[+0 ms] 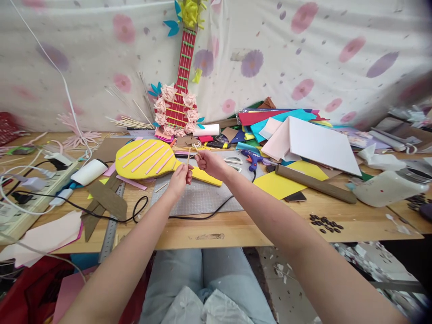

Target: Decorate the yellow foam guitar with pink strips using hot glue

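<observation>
Both my hands are raised over the middle of the bench, close together. My left hand (180, 177) is closed in a pinch on a thin tan strip (188, 155) that points upward. My right hand (209, 163), just right of it and slightly higher, pinches at the strip's upper part; its fingertips are small and hard to make out. Behind and under the hands lies a flat yellow paddle-shaped piece (143, 145) with several pink strips across its oval head. Its yellow handle (209, 177) reaches right, partly hidden by my hands, over a grey cutting mat (189, 202).
A red paper guitar (182, 108) with pink flowers leans at the back. A blue glue gun (253, 158) and scissors (232, 162) lie right of my hands. Coloured sheets (280, 121), a brown roll (315, 183) and black beads (326, 223) fill the right; a power strip (40, 198) stands left.
</observation>
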A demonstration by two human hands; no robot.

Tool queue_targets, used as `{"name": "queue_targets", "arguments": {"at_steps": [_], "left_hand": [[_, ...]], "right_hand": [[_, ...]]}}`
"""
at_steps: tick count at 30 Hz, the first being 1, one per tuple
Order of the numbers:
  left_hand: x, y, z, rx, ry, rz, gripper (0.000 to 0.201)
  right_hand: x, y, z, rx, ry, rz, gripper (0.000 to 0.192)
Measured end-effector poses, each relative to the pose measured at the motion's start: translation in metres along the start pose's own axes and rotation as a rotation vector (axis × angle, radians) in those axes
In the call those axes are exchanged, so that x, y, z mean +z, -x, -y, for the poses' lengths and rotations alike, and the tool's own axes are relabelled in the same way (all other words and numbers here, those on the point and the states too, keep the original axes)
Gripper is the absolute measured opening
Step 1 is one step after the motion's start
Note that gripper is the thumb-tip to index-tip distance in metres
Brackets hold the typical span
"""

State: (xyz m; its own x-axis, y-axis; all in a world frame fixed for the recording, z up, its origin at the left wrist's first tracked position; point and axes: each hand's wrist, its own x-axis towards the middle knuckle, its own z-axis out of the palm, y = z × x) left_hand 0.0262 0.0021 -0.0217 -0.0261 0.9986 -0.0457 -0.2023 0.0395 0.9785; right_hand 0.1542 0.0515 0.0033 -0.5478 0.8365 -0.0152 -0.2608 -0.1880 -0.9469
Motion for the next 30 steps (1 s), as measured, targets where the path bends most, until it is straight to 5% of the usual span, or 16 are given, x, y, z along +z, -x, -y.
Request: {"name": "queue_targets", "arguments": {"at_steps": [5,12,16,24,25,28,30], "left_hand": [[-0.004,-0.002,0.011,0.098,-0.243,-0.05,0.015],[0.004,0.003,-0.005,-0.123,0.26,-0.012,0.024],[-0.007,0.004,-0.013,-0.141,0.349,0.04,0.022],[-0.046,-0.004,-0.023,0.137,-0.1,-0.038,0.009],[-0.05,-0.006,-0.028,0.183,-0.151,-0.059,0.009],[-0.058,-0.007,-0.045,0.261,-0.266,-0.119,0.01],[-0.059,-0.006,-0.053,0.238,-0.311,-0.096,0.011]], "right_hand": [[-0.002,0.002,-0.005,-0.059,0.153,0.009,0.031],[0.009,0.014,-0.016,-0.089,0.382,0.132,0.027],[-0.002,0.013,-0.017,-0.092,0.373,0.1,0.024],[-0.003,-0.003,-0.006,-0.013,0.393,-0.605,0.006],[0.004,-0.002,-0.008,0.002,0.452,-0.56,0.005],[0.026,0.004,-0.014,0.134,0.617,0.096,0.013],[0.035,0.007,-0.014,0.125,0.689,0.322,0.019]]}}
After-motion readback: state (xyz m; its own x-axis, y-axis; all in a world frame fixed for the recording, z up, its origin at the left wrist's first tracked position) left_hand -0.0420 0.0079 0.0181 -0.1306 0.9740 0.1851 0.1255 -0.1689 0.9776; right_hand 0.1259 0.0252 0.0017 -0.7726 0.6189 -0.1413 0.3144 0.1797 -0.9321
